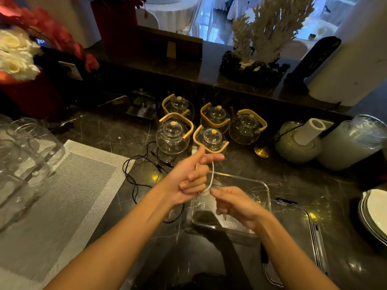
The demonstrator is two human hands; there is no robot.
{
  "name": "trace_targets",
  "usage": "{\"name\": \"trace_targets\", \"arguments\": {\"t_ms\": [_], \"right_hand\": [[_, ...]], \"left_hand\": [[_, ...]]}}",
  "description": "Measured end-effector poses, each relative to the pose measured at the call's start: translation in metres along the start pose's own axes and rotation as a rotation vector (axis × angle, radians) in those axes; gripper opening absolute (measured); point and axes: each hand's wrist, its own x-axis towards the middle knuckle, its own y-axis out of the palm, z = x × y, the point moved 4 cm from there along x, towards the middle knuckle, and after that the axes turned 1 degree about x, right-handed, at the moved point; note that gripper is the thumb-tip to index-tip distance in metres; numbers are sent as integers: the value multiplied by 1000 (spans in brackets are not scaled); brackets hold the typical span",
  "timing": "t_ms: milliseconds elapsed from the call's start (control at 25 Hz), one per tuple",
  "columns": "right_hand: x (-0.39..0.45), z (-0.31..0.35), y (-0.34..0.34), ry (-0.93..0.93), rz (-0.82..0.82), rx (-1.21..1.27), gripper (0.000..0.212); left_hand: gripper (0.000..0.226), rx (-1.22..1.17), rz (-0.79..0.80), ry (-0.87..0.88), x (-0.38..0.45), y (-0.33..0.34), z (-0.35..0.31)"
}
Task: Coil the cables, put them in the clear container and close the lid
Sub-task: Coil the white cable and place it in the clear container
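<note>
A white cable [212,176] is looped around the fingers of my left hand [189,178], which is raised above the dark counter with thumb and forefinger stretched out. My right hand [234,203] pinches the lower end of that white cable just below the left hand. Under both hands stands the clear container [265,186], open. Its clear lid [310,231] lies flat to the right of it. A thin black cable [136,181] sprawls loose on the counter left of the hands, with its plugs near the teapots.
Several glass teapots [172,132] with wooden handles stand just behind the hands. A grey placemat [69,185] and glass jars [25,149] lie to the left. Stacked plates [374,214], a green jar [297,141] and a glass jar [354,141] sit at the right.
</note>
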Motion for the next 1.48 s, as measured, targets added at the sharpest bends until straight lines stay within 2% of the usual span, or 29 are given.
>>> {"name": "trace_targets", "arguments": {"t_ms": [120,200,320,480,600,760,960,1040,1160,1360,1480], "right_hand": [[4,31,-17,53,-71,-40,32],[7,52,-23,64,-83,-119,32],[9,73,-21,39,-97,-165,31],[8,83,-18,-29,-170,-242,27],[5,83,-16,-107,-262,-259,28],[-4,82,-11,-231,-324,-205,25],[-11,82,-5,-267,-348,34,17],[-15,83,0,-283,-307,127,23],[-19,74,14,-342,-269,186,22],[-26,50,38,-435,-262,207,21],[-31,48,49,-477,-208,269,28]], "left_hand": [[50,264,-47,-153,-4,-1,17],[47,406,-101,-180,-4,-3,25],[43,369,-127,-193,-1,-7,30],[33,228,-29,-243,0,-9,30],[33,169,-89,-208,0,-10,27],[35,346,-248,-58,2,-12,25],[43,426,-362,-8,4,-14,28],[41,391,-348,12,4,-9,27],[41,218,-286,56,8,-1,22],[37,-86,-355,7,13,6,8],[31,-220,-356,40,18,13,2]]}}
